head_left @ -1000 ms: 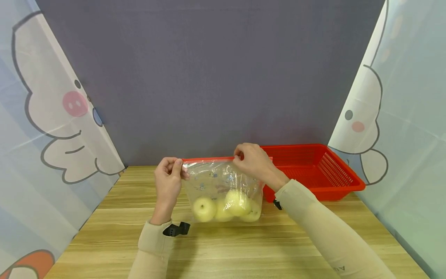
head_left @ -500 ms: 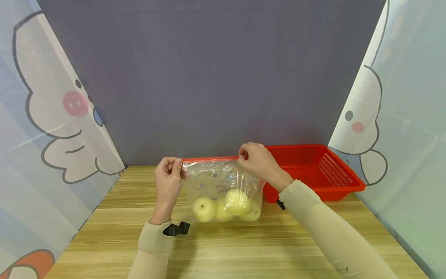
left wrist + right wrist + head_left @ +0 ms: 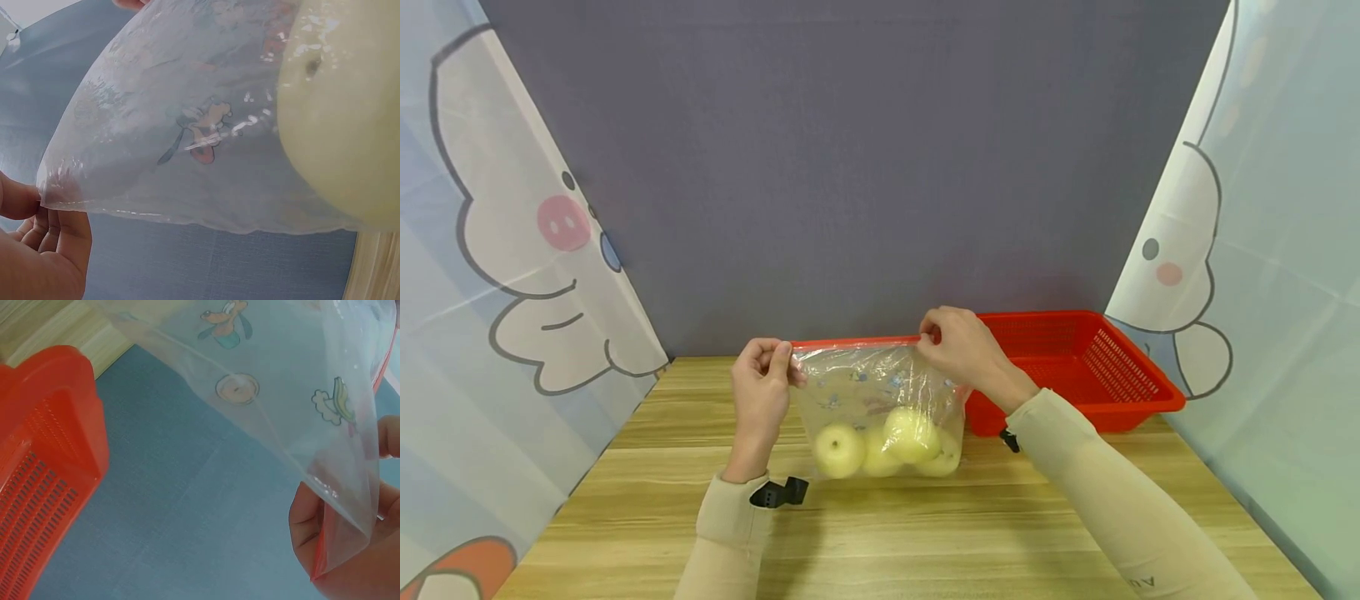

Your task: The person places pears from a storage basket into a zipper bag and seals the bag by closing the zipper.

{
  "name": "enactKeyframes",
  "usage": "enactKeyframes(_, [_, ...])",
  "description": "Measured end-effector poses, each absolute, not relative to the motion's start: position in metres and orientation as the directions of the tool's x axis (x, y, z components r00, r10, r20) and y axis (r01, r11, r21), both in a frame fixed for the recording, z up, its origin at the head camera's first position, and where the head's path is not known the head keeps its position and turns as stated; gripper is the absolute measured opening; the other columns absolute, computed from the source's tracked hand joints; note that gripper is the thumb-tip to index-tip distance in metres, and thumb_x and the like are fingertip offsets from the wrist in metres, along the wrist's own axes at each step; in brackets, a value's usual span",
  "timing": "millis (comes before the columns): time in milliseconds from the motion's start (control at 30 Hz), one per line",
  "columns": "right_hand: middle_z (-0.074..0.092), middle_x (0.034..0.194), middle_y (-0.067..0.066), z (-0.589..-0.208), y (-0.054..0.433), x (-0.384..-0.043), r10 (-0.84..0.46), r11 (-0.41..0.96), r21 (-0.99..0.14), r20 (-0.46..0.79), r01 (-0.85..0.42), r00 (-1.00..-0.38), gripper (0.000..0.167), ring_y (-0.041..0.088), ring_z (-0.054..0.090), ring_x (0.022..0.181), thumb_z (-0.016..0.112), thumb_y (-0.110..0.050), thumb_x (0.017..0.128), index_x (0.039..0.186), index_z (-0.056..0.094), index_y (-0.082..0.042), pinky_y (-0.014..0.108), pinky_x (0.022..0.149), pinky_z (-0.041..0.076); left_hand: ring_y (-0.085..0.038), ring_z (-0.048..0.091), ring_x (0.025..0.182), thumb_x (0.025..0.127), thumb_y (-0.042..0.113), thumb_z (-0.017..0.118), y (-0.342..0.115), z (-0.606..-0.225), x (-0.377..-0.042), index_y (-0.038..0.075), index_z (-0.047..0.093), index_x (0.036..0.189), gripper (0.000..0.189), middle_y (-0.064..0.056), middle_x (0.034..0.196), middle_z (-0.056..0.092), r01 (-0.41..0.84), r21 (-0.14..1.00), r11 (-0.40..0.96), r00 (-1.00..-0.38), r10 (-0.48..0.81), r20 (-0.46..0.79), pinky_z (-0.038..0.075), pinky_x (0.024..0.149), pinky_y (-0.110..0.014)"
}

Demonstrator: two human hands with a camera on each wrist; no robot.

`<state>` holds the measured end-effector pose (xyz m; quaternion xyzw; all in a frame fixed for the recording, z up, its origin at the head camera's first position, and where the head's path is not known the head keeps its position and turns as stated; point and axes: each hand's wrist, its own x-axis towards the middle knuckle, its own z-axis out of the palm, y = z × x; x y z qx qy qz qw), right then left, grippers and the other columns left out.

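Note:
A clear zip bag [image 3: 857,387] printed with small cartoon figures stands on the table, its red zip strip running along the top. Several pale yellow-green round fruits [image 3: 839,451] lie at its bottom; one fruit [image 3: 344,119] fills the right side of the left wrist view. My left hand [image 3: 762,392] pinches the bag's top left corner between thumb and fingers. With thumb and fingertips, my right hand [image 3: 962,346] pinches the red strip toward its right end. In the right wrist view the bag's corner [image 3: 344,531] hangs in front of the right fingers.
Behind and right of the bag, a red plastic basket [image 3: 1067,375] with slotted walls rests on the wooden table [image 3: 880,542]. A dark grey cloth backdrop [image 3: 880,167] closes the rear, with cartoon-printed curtains [image 3: 1285,250] on both sides.
My right hand has slid a little to the right along the red strip. The left hand, the bag and the fruits stay in place.

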<state>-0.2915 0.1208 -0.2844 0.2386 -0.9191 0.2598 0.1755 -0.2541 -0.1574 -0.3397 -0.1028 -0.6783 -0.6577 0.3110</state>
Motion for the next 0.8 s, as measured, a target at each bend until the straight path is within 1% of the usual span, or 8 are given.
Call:
enactKeyframes(500, [0.065, 0.089, 0.003, -0.285, 0.129, -0.291, -0.327, 0.771, -0.383, 0.445, -0.508, -0.833, 0.016, 0.019, 0.057, 0.074, 0.059, -0.012, 0.087, 0.094, 0.073, -0.006, 0.032, 0.065, 0.05, -0.013, 0.062, 0.056, 0.105, 0.012, 0.058, -0.157, -0.339, -0.254, -0.009, 0.06, 0.099, 0.022, -0.012, 0.073, 0.062, 0.548, 0.828, 0.116, -0.784, -0.276, 0.557, 0.058, 0.057, -0.025])
enactKeyframes(800, [0.065, 0.09, 0.003, -0.284, 0.132, -0.291, -0.308, 0.775, -0.402, 0.434, -0.488, -0.847, 0.016, 0.02, 0.058, 0.076, 0.06, -0.013, 0.086, 0.093, 0.073, -0.008, 0.033, 0.065, 0.051, -0.013, 0.062, 0.056, 0.104, 0.013, 0.058, -0.157, -0.339, -0.254, -0.008, 0.06, 0.099, 0.022, -0.011, 0.072, 0.061, 0.546, 0.828, 0.125, -0.782, -0.28, 0.558, 0.059, 0.057, -0.025])
